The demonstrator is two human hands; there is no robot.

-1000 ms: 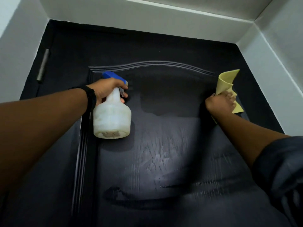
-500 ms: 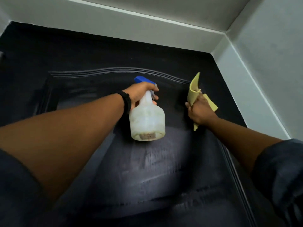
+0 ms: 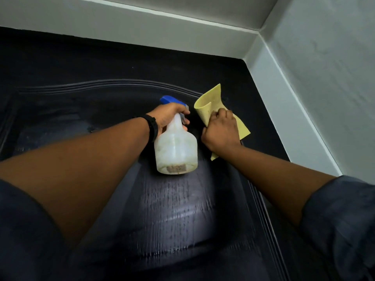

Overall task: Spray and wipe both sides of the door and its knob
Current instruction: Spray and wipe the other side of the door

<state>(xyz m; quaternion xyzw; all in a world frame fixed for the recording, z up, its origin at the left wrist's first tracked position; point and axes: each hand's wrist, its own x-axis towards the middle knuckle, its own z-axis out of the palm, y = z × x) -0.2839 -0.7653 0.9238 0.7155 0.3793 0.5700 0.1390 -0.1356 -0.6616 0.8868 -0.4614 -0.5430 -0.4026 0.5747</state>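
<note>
Head view, looking up a black door point(image 3: 101, 57). The left hand point(image 3: 168, 116) holds a spray bottle point(image 3: 175, 151) upright by its neck, fingers point(image 3: 182, 112) curled round the trigger. Just right of it, the right hand point(image 3: 220, 130) has its fingers clamped on a yellow cloth point(image 3: 211, 102), pressed near the panel's upper right corner. Wet streaks lie directly below, so the cloth hand is likely the nearer one to wipe them. The knob is out of view.

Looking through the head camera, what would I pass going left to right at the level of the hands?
Black wristband → spray bottle, gripped by the left hand → yellow cloth, gripped by the right hand → grey wall.
</note>
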